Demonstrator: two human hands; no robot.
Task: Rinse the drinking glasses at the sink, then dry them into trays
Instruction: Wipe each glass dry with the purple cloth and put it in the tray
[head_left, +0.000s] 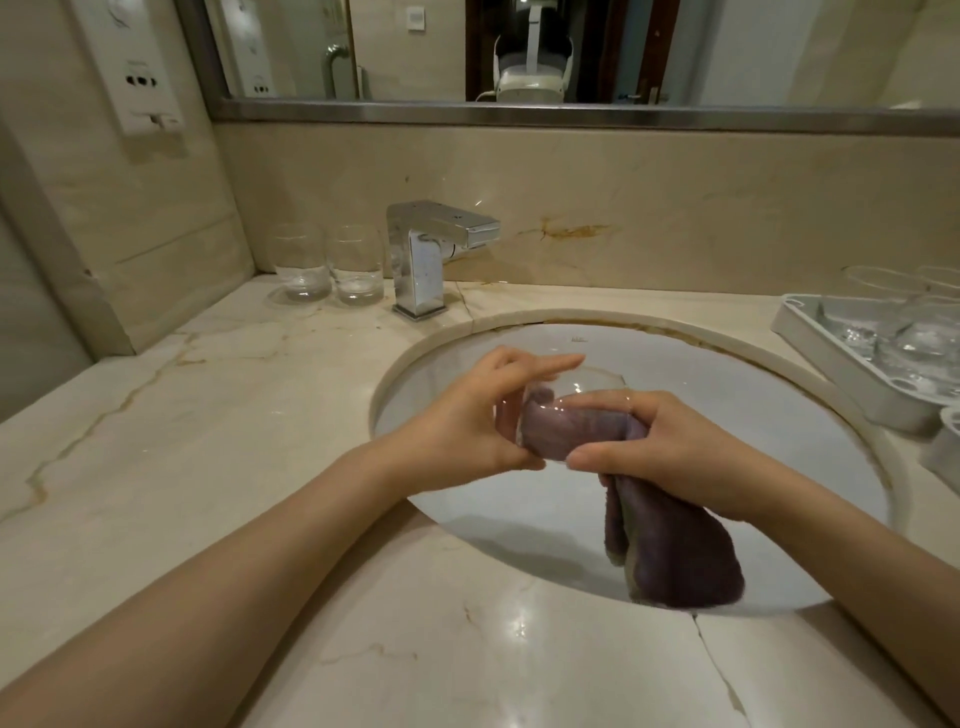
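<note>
Over the white sink basin (727, 395) my left hand (467, 415) grips a clear drinking glass (582, 384) lying on its side. A purple cloth (670, 551) is stuffed into the glass, and my right hand (670, 452) grips that cloth at the glass's mouth; its loose end hangs down into the basin. Two more clear glasses (301, 265) (358, 267) stand upright on the counter left of the chrome tap (431, 249). A white tray (841, 374) at the right holds several glasses.
The marble counter (208, 441) surrounds the basin, with a crack near the front edge. A second white tray's corner (943, 447) shows at the far right. A mirror (519, 47) and a wall socket panel (137, 73) are behind.
</note>
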